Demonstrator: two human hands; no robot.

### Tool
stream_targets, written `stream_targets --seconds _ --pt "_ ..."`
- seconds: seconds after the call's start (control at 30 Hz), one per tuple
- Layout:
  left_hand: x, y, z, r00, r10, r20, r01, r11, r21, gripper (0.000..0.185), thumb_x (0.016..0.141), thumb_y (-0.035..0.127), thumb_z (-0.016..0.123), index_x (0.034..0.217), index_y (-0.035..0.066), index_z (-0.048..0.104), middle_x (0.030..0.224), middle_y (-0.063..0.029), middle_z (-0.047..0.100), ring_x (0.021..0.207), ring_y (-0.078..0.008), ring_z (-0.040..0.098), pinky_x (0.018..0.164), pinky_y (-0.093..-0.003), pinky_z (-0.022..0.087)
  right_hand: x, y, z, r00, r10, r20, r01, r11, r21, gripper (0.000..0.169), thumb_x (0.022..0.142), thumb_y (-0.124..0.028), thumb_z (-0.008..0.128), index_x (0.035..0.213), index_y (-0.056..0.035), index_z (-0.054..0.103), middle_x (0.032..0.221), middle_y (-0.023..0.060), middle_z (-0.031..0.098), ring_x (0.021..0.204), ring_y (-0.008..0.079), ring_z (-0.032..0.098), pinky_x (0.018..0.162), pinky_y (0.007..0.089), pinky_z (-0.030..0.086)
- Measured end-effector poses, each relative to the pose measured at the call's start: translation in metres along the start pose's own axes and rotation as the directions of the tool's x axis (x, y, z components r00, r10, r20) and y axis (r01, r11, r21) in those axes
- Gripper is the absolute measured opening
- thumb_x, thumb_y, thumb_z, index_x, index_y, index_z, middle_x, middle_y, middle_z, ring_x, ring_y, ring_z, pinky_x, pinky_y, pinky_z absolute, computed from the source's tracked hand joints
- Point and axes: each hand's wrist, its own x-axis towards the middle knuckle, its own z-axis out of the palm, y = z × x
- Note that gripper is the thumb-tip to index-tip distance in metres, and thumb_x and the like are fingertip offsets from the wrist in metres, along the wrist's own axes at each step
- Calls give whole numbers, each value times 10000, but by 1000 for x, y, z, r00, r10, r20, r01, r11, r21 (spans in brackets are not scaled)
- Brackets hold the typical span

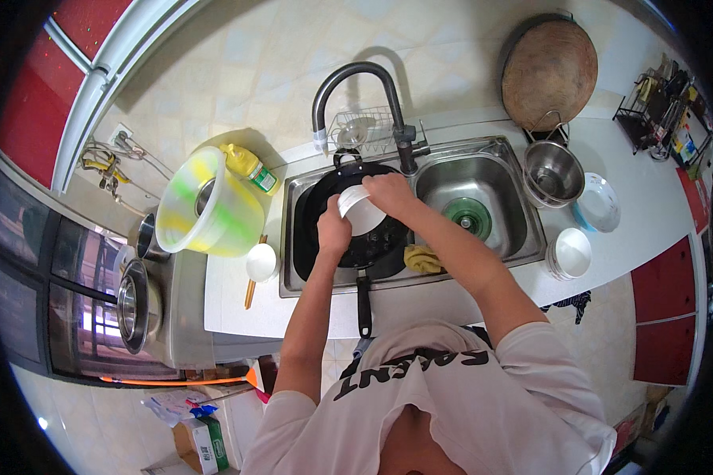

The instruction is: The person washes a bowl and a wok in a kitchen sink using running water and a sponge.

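A white bowl [363, 215] is tilted between my two hands, above a black frying pan [356, 252] that sits over the left basin of the steel sink. My left hand [334, 228] grips the bowl's left rim. On its upper right edge my right hand [390, 193] is closed, near the rim. A yellow cloth [423, 259] lies on the divider side of the sink, beside my right forearm. The pan's handle [363, 306] reaches over the counter's front edge. Behind the pan stands a dark curved faucet [356, 68].
Left are a striped plastic bucket [237, 225], a yellow detergent bottle [252, 169], a small white bowl [262, 263] and chopsticks [250, 295]. Right are metal bowls [554, 169], a stack of white bowls [571, 253], a plate [598, 203] and a round wooden board [549, 74].
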Motion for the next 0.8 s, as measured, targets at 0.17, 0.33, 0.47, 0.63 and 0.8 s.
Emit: stream_targets --seconds 0.17,0.33,0.47,0.63,0.8 --pt "-11 21 4 987 -34 -155 -11 959 -282 385 816 6 465 1196 67 449 965 -248 608 915 -412 589 780 -443 467 -24 1 6 907 417 67 -364 691 625 274 845 -257 566 737 -6 590 597 110 600 457 233 586 427 339 459" --pt "-14 23 26 976 -111 -186 -14 825 -565 363 869 14 432 1229 63 441 1051 -185 588 947 -281 597 817 -367 466 -37 -13 16 743 510 434 -524 38 851 379 873 -363 541 763 -6 609 564 72 577 401 140 526 335 272 385" --pt "-2 22 42 980 -200 27 109 415 -903 373 874 12 440 1244 47 410 1110 -165 537 861 -247 611 748 -325 502 -37 9 69 649 680 341 -592 170 787 450 855 -422 542 746 10 608 545 92 576 388 153 518 335 274 372" --pt "-1 17 11 964 -202 174 267 712 -650 406 832 106 543 1218 70 423 1019 -183 593 690 -290 653 587 -361 542 -17 7 7 853 487 189 -513 714 476 332 840 -288 545 826 31 637 774 208 646 736 297 655 637 414 509" --pt "2 13 6 995 -23 93 4 980 198 456 770 190 610 1188 110 446 850 -231 633 758 -384 629 663 -455 504 -9 8 -5 979 59 195 -51 998 -48 160 754 -200 598 775 -45 632 709 141 648 685 292 653 608 408 511"
